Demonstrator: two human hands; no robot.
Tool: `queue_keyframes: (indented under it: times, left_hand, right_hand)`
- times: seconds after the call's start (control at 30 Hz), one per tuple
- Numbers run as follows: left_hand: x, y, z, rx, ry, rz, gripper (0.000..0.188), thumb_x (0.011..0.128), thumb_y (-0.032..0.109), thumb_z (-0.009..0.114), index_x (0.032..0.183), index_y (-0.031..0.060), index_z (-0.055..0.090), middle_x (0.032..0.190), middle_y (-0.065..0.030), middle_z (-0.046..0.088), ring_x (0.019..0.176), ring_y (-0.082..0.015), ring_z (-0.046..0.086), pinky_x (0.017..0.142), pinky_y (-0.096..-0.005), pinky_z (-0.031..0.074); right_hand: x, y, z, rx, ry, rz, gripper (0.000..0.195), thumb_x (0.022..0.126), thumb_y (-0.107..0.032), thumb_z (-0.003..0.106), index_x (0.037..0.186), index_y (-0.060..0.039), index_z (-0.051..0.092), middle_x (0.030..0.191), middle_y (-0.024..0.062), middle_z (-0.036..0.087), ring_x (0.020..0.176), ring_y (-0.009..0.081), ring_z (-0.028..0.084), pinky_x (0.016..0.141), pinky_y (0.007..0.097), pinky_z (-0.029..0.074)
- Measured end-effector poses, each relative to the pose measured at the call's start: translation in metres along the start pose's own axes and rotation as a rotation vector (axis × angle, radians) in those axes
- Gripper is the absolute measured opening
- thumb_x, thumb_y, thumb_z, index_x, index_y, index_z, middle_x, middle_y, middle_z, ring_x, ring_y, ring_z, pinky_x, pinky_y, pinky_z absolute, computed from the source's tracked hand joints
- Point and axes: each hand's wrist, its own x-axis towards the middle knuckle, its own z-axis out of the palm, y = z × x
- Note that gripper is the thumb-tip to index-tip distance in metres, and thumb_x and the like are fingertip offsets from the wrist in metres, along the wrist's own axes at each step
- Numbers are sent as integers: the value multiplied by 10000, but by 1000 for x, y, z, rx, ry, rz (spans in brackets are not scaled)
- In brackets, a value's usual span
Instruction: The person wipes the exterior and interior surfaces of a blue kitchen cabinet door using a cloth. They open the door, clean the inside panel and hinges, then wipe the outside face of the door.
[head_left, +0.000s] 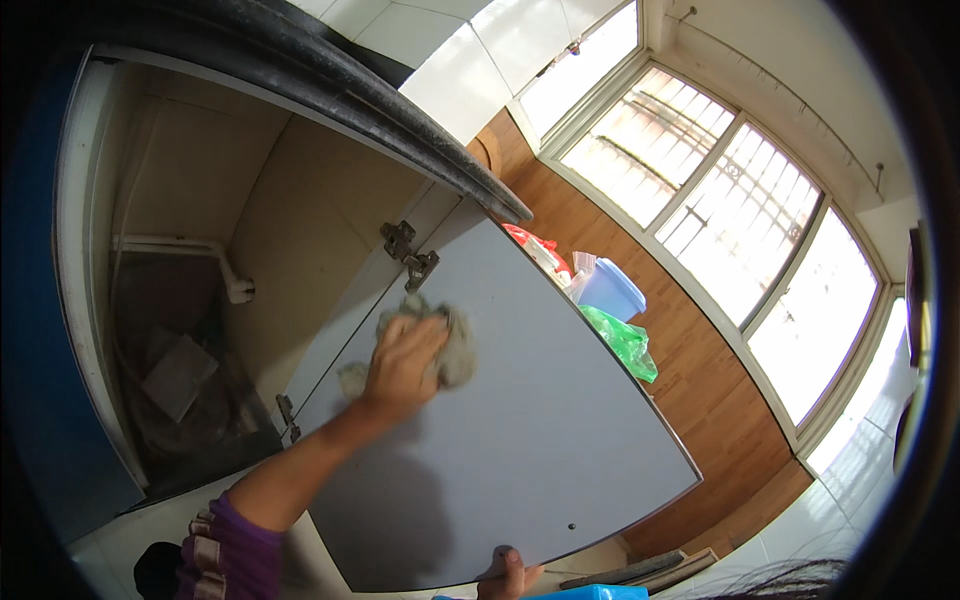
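Note:
A grey cabinet door (525, 420) stands open across the middle of the view, hung on metal hinges (409, 255). My left hand (405, 367), at the end of a purple sleeve, presses a crumpled pale grey-green cloth (456, 349) against the door's inner face, just below the upper hinge. The cloth looks blurred, and part of it sticks out on the left of the hand. At the bottom, my right hand (511, 576) grips the door's lower edge, its thumb on the near face; most of this hand is hidden.
The open cabinet (300, 187) holds a white pipe (172, 244) and a pale flat item (180, 375). A dark countertop edge (360, 105) runs above. Behind the door are a blue plastic container (613, 289), a green plastic bag (622, 345) and a red bag (540, 247). A bright blue object (585, 592) lies at the bottom.

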Motion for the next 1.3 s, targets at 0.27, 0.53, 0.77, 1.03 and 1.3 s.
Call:
queue_keyframes:
  times: [0.27,0.53,0.77,1.03,1.3]
  left_hand:
    - [22,6,-3,19,-10,28,371,582,-55,542,946,-21,605,1051,-146,566,885,-331,497,787,-391,424]
    - [-37,32,-13,-42,-93,26,376,569,-40,566,943,-16,605,1046,-147,567,880,-323,499,823,-418,410]
    - [13,17,-4,6,16,-37,390,572,-49,560,955,-4,619,1036,-149,572,865,-316,507,773,-392,435]
    - [-16,28,-10,13,-79,39,387,589,-36,578,972,13,611,1047,-120,577,866,-308,506,764,-378,430]
    - [-44,35,-16,43,-173,45,385,587,-54,571,967,1,604,1072,-114,566,899,-311,500,803,-405,415]
  right_hand:
    - [2,11,-2,-135,23,-216,122,739,-162,710,770,-75,629,730,82,593,538,217,526,466,327,446]
    - [6,27,-7,-389,80,-596,111,741,-157,705,768,-80,630,711,73,588,517,210,511,449,323,430]
    - [8,31,-8,-579,133,-841,101,743,-154,701,766,-85,630,694,65,584,497,203,498,434,320,416]
    - [14,41,-19,-1064,250,-1184,90,746,-150,696,764,-91,631,675,55,579,476,196,483,417,317,400]
    - [3,13,1,-114,89,-626,94,735,-116,702,792,-73,641,714,99,607,481,204,493,408,302,398]
